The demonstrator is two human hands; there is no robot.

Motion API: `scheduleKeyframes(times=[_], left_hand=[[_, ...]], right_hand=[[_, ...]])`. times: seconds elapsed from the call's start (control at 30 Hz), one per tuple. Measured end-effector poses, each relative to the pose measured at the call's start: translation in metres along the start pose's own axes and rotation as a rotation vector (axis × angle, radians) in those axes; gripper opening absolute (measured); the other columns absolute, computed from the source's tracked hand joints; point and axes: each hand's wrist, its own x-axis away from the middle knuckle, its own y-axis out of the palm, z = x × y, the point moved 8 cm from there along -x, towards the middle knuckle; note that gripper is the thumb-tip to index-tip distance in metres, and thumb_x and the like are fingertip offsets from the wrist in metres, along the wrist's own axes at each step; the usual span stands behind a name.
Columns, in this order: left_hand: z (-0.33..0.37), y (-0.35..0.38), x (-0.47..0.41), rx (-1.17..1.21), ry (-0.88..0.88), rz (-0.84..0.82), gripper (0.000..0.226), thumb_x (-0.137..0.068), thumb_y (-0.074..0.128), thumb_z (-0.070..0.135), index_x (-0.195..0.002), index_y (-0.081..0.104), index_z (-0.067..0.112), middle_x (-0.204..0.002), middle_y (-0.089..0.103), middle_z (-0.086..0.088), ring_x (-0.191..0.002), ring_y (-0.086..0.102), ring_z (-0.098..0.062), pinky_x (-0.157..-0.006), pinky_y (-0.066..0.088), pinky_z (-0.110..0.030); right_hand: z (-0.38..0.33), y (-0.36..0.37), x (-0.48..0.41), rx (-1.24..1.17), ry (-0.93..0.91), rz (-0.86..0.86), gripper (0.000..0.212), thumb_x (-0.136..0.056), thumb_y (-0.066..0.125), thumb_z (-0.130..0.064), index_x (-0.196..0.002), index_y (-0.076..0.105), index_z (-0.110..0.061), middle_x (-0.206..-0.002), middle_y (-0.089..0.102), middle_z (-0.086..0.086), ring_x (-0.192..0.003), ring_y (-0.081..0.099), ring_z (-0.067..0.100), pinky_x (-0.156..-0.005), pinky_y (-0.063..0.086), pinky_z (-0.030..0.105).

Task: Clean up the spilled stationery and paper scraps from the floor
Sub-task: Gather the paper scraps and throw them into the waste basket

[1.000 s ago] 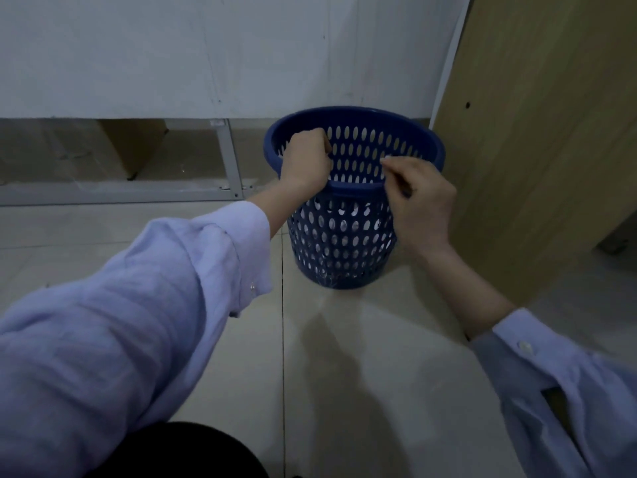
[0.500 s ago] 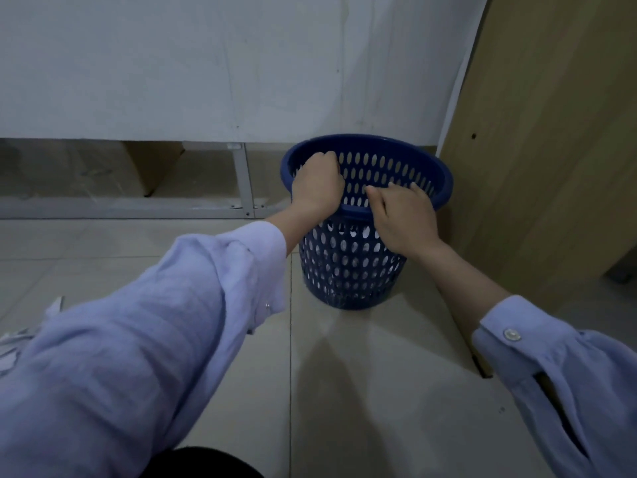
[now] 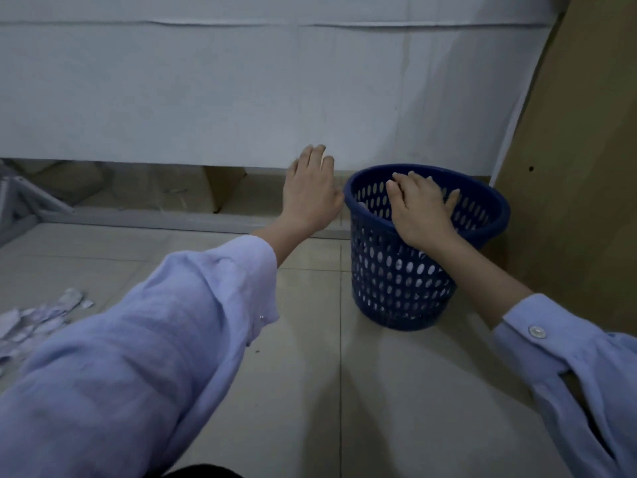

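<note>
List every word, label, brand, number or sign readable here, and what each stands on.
None can be read.
The blue basket shows no label on its visible side.
The paper scraps on the floor are too small and blurred to show any print.
The white panel and the wooden board carry no text.

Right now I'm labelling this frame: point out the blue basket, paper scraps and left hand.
blue basket (image 3: 389,288): head view, perforated side wall.
paper scraps (image 3: 38,320): head view, pile middle.
left hand (image 3: 310,198): head view, its back.

Wooden board (image 3: 579,150) stands right of white panel (image 3: 206,91).
</note>
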Motion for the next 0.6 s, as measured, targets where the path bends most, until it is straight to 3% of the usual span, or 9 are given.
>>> scheduleKeyframes(times=[0.2, 0.33, 0.47, 0.6], left_hand=[[-0.072, -0.056, 0.028, -0.142, -0.068, -0.006, 0.053, -0.089, 0.051, 0.032, -0.134, 0.04, 0.006, -0.152, 0.028, -0.012, -0.143, 0.02, -0.029, -0.114, 0.021, -0.043], [-0.126, -0.095, 0.049, -0.238, -0.147, -0.014, 0.058, -0.088, 0.052, 0.037, -0.135, 0.038, 0.006, -0.152, 0.027, -0.013, -0.143, 0.02, -0.03, -0.115, 0.021, -0.045], [-0.182, -0.141, 0.076, -0.335, -0.232, -0.002, 0.061, -0.088, 0.053, 0.04, -0.136, 0.037, 0.006, -0.152, 0.027, -0.013, -0.142, 0.021, -0.031, -0.114, 0.022, -0.046], [-0.23, -0.187, 0.104, -0.396, -0.318, 0.008, 0.062, -0.087, 0.054, 0.04, -0.136, 0.038, 0.005, -0.151, 0.028, -0.014, -0.141, 0.022, -0.032, -0.114, 0.023, -0.046]], right_hand=[[-0.071, 0.006, -0.004, -0.021, -0.083, -0.012, 0.046, -0.101, 0.026, -0.041, -0.135, 0.048, -0.02, -0.149, 0.038, 0.005, -0.141, 0.024, 0.029, -0.11, -0.006, 0.066], [-0.116, 0.014, -0.006, -0.039, -0.094, -0.052, 0.047, -0.099, 0.031, -0.045, -0.138, 0.044, -0.022, -0.152, 0.032, 0.006, -0.142, 0.02, 0.029, -0.111, -0.006, 0.064], [-0.167, 0.023, -0.003, -0.048, -0.118, -0.091, 0.049, -0.098, 0.036, -0.044, -0.142, 0.039, -0.022, -0.152, 0.031, 0.008, -0.139, 0.023, 0.032, -0.112, 0.006, 0.059], [-0.214, 0.034, 0.005, -0.024, -0.159, -0.123, 0.05, -0.095, 0.042, -0.039, -0.142, 0.037, -0.023, -0.15, 0.031, 0.009, -0.138, 0.024, 0.034, -0.112, 0.005, 0.062]])
